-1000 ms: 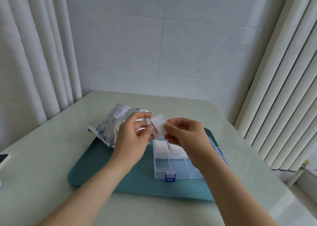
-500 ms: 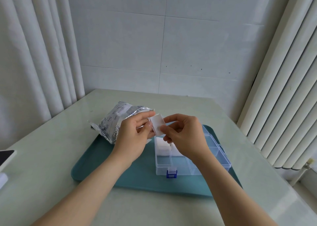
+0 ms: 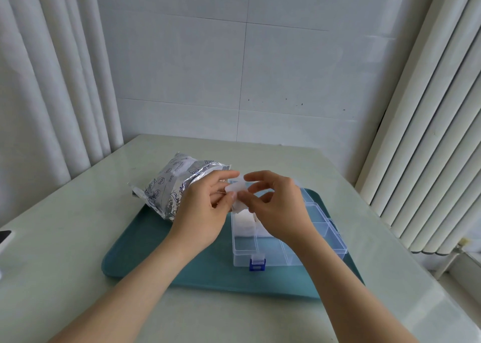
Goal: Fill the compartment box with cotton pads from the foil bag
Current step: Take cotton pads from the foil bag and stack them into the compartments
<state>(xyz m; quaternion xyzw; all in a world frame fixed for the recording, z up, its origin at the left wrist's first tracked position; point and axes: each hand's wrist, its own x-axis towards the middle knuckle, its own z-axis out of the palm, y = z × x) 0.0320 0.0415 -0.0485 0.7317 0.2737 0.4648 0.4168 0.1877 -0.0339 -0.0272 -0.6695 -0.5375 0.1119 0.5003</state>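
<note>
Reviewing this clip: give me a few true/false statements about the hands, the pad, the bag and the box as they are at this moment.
1. The left hand and right hand both pinch one cotton pad above the compartment box. True.
2. The foil bag stands upright to the right of the box. False: it lies to the left of the box, partly on the tray.
3. The box sits on a teal tray. True.
4. Every compartment holds pads. False: stacked pads show only at the far left. The near compartments look empty.
5. The front latch is blue. True.
</note>
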